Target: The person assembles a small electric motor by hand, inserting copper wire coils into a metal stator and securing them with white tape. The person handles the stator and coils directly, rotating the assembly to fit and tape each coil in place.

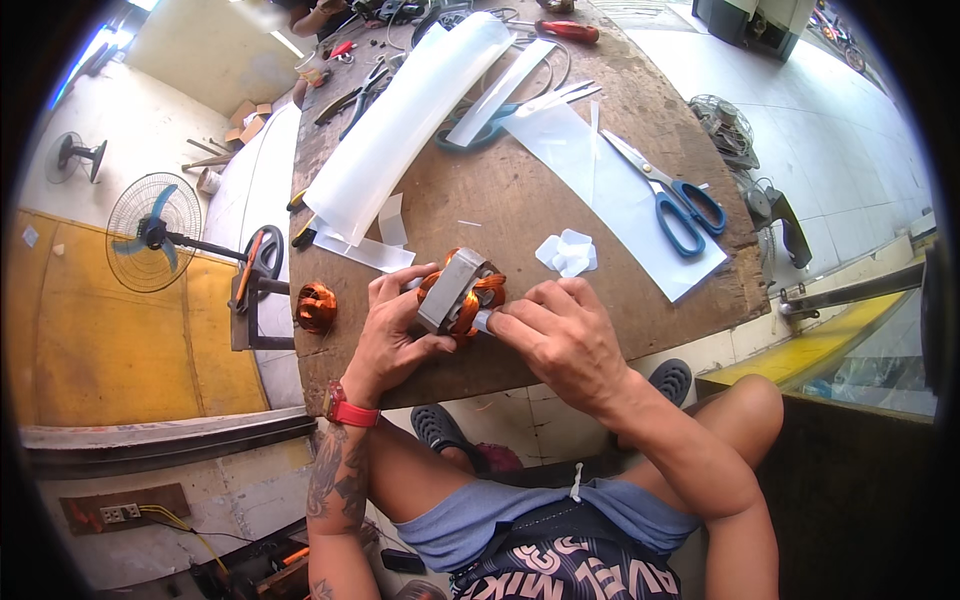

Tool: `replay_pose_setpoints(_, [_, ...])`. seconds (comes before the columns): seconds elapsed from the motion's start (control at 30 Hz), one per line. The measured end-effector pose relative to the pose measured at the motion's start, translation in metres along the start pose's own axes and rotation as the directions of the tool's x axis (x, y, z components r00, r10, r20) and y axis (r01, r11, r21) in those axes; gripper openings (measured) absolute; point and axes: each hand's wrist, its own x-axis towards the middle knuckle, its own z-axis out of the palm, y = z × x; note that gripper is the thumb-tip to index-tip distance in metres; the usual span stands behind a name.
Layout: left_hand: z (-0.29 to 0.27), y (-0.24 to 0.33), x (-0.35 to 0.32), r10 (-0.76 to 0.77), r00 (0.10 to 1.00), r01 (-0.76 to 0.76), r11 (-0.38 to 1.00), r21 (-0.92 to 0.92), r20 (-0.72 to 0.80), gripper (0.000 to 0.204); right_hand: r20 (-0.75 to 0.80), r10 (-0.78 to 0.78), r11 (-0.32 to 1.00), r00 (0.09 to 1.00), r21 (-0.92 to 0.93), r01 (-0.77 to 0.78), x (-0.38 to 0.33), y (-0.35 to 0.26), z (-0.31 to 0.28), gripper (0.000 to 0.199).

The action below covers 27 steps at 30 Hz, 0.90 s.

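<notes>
My left hand (392,330) grips a motor stator (456,292), a grey metal core wound with orange copper coils, held just above the near edge of the wooden workbench (520,200). My right hand (560,335) pinches a small white slip (483,320) at the stator's lower right side. A little pile of cut white paper pieces (567,252) lies on the bench just beyond my right hand.
Blue-handled scissors (672,200) rest on a white sheet (620,190) at the right. A roll of translucent white sheet (405,120) runs up the bench. A copper coil (316,306) sits at the bench's left edge. Pliers, a red screwdriver (566,30) and wires lie far back. Fans stand on the floor at left.
</notes>
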Motion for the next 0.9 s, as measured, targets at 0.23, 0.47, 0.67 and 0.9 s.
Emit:
replay_pose_setpoints(0.23, [0.0,0.0,0.0,0.005,1.0,-0.005,1.0,0.007,0.005,0.074,0.029,-0.039,0.999,0.999,-0.008,0.039,0.005,-0.001,0.004,0.012])
replay_pose_setpoints(0.47, [0.0,-0.001,0.0,-0.017,1.0,0.017,1.0,-0.017,-0.002,0.071,0.006,-0.014,0.994,1.0,0.107,0.013,0.007,0.0,0.013,0.011])
replay_pose_setpoints(0.67, [0.0,0.0,0.0,-0.035,0.999,0.035,0.999,-0.034,-0.002,0.069,0.057,0.048,0.983,0.997,0.176,-0.057,0.001,0.006,0.006,0.018])
replay_pose_setpoints(0.9, [-0.003,-0.003,-0.002,-0.03,0.999,0.03,1.0,-0.006,0.035,0.068,0.035,-0.061,0.997,0.998,0.043,0.06,0.015,0.011,0.01,0.016])
